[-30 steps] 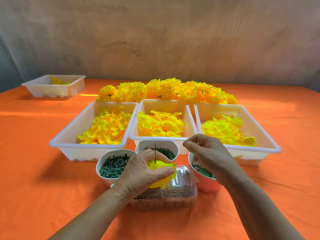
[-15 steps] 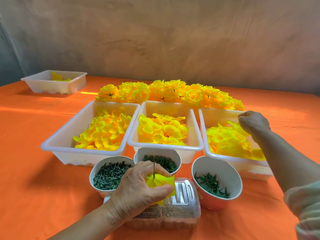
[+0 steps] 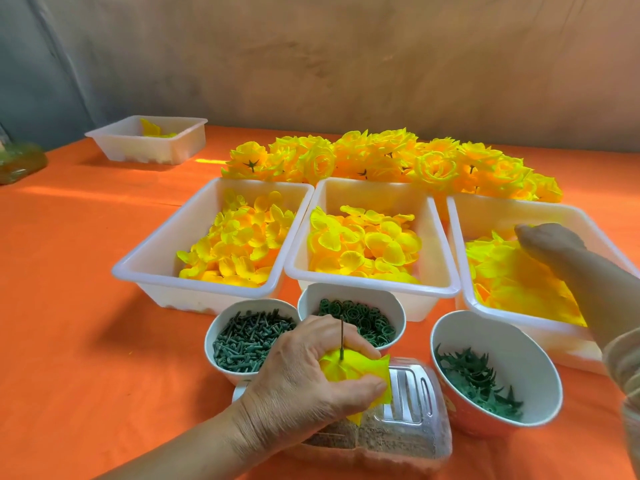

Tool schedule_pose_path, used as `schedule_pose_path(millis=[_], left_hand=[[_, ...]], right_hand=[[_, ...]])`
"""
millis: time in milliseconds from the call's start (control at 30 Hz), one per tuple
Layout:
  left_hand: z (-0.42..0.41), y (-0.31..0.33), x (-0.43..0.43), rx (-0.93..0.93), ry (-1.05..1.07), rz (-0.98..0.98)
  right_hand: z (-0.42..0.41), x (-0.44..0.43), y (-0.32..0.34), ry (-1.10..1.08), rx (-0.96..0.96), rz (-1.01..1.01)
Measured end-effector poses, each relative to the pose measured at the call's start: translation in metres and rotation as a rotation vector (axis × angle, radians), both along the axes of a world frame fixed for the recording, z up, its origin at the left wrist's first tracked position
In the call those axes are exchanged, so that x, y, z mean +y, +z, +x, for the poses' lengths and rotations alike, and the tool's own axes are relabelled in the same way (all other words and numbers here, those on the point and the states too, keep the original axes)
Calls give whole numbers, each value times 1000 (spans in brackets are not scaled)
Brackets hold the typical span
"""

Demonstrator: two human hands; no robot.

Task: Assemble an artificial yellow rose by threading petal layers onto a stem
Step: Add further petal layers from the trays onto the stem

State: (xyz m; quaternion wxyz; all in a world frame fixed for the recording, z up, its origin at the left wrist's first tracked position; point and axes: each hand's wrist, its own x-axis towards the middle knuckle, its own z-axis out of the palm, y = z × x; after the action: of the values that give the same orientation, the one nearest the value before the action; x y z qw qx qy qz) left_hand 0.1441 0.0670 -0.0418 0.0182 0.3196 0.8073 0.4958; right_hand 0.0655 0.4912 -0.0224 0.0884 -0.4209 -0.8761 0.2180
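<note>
Head view: the person is working through the petal-threading step.
Left hand (image 3: 304, 379): gripping the half-built yellow fabric rose (image 3: 349, 368), its thin dark wire stem (image 3: 342, 337) sticking up, above the clear plastic box (image 3: 408, 386).
Right hand (image 3: 550, 240): reaching over the large yellow petal layers (image 3: 512, 271) in the right white plastic tray (image 3: 491, 216); I cannot tell whether it is pinching one.
Next move: probably calling for one layer, its centre hole lined up over the stem tip.

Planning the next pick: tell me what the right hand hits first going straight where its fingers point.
Probably the pale yellow fabric petals in the right white plastic tray; the right hand points left over them, though its height is unclear.
</note>
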Motion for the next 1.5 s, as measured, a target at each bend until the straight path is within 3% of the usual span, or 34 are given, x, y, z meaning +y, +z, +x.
schedule_pose_path(millis=[500, 700, 1233, 1500], left_hand=[[4, 6, 0, -19, 7, 1], [4, 6, 1, -9, 19, 4], [5, 4, 1, -21, 33, 18], [3, 1, 0, -3, 31, 25]], right_hand=[[-4, 12, -16, -81, -114, -11], [2, 14, -18, -119, 3, -15], [-11, 21, -25, -30, -140, -47], [-5, 10, -3, -110, 106, -6]])
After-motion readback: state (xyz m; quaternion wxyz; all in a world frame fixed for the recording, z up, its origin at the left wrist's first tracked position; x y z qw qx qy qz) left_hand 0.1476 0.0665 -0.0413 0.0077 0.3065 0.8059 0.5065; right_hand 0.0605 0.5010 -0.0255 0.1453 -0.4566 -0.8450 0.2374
